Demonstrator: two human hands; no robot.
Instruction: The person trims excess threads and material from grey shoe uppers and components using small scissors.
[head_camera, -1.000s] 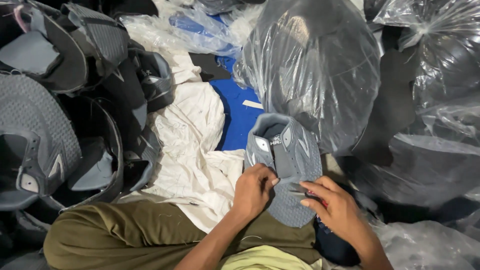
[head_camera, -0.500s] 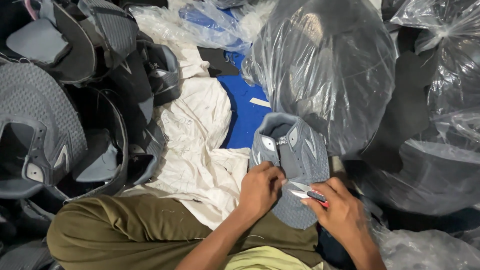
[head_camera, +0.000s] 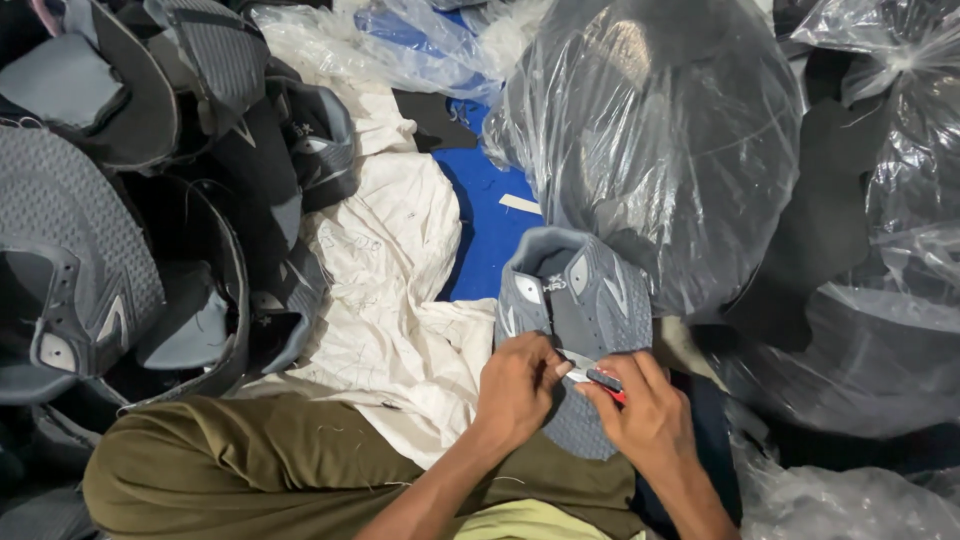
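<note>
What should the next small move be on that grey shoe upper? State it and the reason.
Probably draw the small red-handled blade a little further along the grey fabric shoe upper: the right hand pinches it against the upper, and the left hand pins the fabric beside it.

A shoe upper (head_camera: 575, 310) is laid on the person's lap, with the left hand (head_camera: 515, 390) and right hand (head_camera: 650, 420) placed on its near end. A heap of shoe uppers (head_camera: 110, 230) is piled to the left, a cloth (head_camera: 390, 300) is spread between, and bagged stacks (head_camera: 660, 140) are set behind and to the right.
</note>
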